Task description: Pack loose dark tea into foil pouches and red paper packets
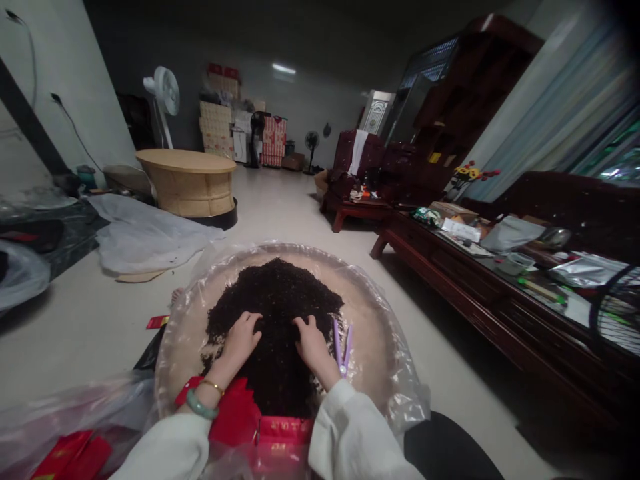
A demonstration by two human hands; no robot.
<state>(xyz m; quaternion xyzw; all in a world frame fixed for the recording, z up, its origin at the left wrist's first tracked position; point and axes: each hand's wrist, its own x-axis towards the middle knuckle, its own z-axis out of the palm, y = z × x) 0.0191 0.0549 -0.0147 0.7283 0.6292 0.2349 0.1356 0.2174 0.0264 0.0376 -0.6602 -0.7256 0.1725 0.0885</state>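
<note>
A heap of dark, loose, leaf-like material (280, 293), perhaps tea, lies in a wide round tray (375, 333) lined with clear plastic. My left hand (241, 339) rests at the heap's left side, its fingers bent and the thumb apart, nothing visible in it. Opposite it, my right hand (313, 345) touches the heap with curved fingers spread from the thumb, also with nothing visible in its grasp. A purple V-shaped tool (343, 350), like tongs or scissors, lies just right of my right hand. Red packets (233, 410) and a red box (283, 443) sit at the near edge.
Clear plastic with red packets (75, 457) lies at lower left. A plastic sheet (150, 233) spreads on the floor near a round drum-shaped table (185, 160). To the right stands a long dark wooden table (465, 287) covered with items. A black round seat (450, 450) is at lower right.
</note>
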